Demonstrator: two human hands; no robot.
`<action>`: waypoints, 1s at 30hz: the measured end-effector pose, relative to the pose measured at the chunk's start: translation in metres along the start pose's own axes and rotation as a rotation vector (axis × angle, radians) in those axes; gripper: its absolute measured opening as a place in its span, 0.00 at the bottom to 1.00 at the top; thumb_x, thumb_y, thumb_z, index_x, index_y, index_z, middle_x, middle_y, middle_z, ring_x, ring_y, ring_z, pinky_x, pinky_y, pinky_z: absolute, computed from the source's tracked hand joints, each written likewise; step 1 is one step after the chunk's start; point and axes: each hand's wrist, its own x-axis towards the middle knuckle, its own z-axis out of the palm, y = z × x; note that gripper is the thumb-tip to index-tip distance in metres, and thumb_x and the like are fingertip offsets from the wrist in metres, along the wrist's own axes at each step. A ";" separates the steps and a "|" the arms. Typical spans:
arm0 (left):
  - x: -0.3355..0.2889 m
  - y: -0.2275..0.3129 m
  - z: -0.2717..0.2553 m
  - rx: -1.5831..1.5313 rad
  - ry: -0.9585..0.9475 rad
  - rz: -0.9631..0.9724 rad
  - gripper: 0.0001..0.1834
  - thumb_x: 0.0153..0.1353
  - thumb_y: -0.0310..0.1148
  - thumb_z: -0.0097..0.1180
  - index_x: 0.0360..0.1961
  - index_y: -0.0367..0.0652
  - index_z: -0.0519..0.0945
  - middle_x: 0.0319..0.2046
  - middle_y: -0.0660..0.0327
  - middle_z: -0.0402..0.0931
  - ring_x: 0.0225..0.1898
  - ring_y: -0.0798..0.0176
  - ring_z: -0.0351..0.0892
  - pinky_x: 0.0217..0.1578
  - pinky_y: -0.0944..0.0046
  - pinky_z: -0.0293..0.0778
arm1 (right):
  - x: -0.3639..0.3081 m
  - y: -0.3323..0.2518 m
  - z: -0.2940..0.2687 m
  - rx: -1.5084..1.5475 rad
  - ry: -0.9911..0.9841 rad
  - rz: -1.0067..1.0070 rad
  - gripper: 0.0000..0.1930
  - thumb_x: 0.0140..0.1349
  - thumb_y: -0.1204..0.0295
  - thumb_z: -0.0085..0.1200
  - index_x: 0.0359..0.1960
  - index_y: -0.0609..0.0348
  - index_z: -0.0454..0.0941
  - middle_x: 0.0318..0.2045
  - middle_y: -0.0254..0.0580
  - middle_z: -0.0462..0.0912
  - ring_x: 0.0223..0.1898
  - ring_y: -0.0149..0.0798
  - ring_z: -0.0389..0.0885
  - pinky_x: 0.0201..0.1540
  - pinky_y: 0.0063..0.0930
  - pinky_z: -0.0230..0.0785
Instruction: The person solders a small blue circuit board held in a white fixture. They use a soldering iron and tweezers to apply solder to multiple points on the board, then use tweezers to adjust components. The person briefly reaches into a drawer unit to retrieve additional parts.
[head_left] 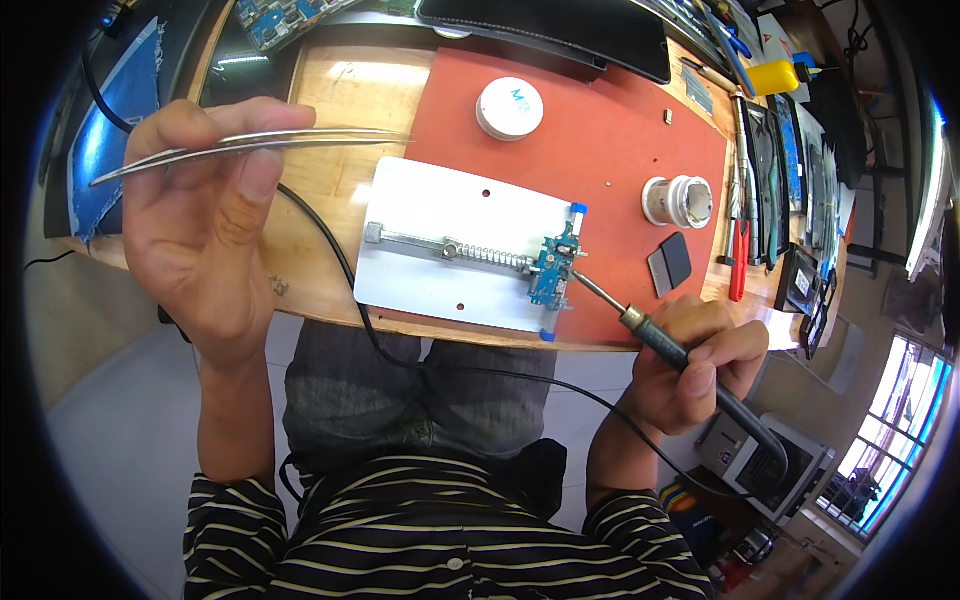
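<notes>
My left hand is raised over the left of the table, pinching metal tweezers between thumb and fingers. The tweezers lie nearly level, their tips pointing right. In my right hand is a soldering iron with a dark handle. Its tip reaches the right edge of a small blue circuit board; whether it touches cannot be told. A spring-loaded clamp on a white plate grips the board. The iron's black cord loops across my lap and over the table's left part.
An orange-red mat covers much of the wooden table. Behind the plate stands a round white tin; an open white jar and a small dark block lie right. Red-handled pliers and other tools line the right edge.
</notes>
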 end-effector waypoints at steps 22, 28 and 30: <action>0.071 0.020 0.141 0.343 -0.637 0.241 0.11 0.56 0.14 0.59 0.40 0.35 0.77 0.36 0.57 0.80 0.41 0.64 0.83 0.44 0.66 0.78 | 0.000 0.005 0.001 0.123 0.488 -0.018 0.11 0.59 0.72 0.52 0.31 0.61 0.61 0.15 0.44 0.70 0.15 0.29 0.62 0.19 0.21 0.61; 0.075 0.014 0.152 0.393 -0.693 0.311 0.13 0.52 0.14 0.59 0.38 0.39 0.77 0.33 0.59 0.80 0.39 0.59 0.82 0.41 0.63 0.80 | 0.001 0.004 0.000 0.136 0.435 -0.034 0.10 0.60 0.73 0.52 0.31 0.62 0.61 0.16 0.43 0.70 0.16 0.28 0.62 0.18 0.20 0.58; 0.075 0.012 0.153 0.398 -0.712 0.317 0.13 0.52 0.14 0.59 0.38 0.39 0.77 0.33 0.59 0.80 0.39 0.59 0.82 0.41 0.63 0.80 | 0.000 0.004 0.000 0.143 0.441 -0.026 0.10 0.61 0.73 0.52 0.31 0.62 0.62 0.16 0.43 0.70 0.16 0.27 0.62 0.18 0.20 0.58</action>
